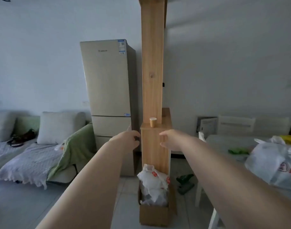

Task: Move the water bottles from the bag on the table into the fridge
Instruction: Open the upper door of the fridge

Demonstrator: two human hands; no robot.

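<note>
1. Left hand (127, 139): fingers curled; cannot tell whether it grasps anything.
2. Right hand (170, 139): loosely curled, empty.
3. Fridge (106, 80): 11 o'clock, doors closed.
4. Bag (271, 161): on table (224, 142), 4 o'clock; contents hidden.

Arms fwd; L grip (127, 139) curled, R grip (172, 140) loose.

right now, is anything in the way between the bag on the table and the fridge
Yes. The wooden divider stands between the bag on the table and the fridge, with a cardboard box at its foot. The fridge is also shut.
</note>
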